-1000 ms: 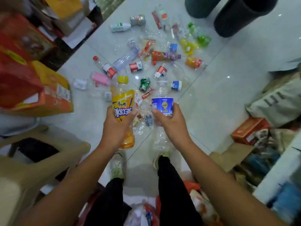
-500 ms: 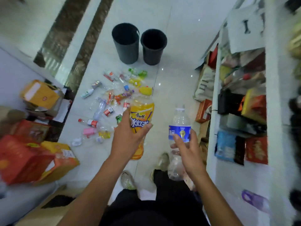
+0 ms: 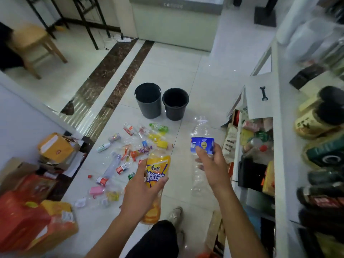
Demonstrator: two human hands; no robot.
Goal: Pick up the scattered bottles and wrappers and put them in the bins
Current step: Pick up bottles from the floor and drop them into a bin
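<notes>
Two bottles are in hand: the left grip (image 3: 141, 194) curls round the yellow bottle (image 3: 158, 164), the right grip (image 3: 214, 168) round the clear bottle (image 3: 202, 144). The bins (image 3: 149, 108) stand well ahead. Most litter (image 3: 128, 155) lies on the floor (image 3: 195, 81), so the task looks barely begun.

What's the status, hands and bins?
Left hand grips yellow bottle. Right hand grips clear bottle. Black bins ahead, litter scattered short of them.

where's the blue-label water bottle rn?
Head view, right of centre: the blue-label water bottle is held upright in the right hand, beside the yellow tea bottle in the left hand, with the two black bins on the floor beyond.
</notes>
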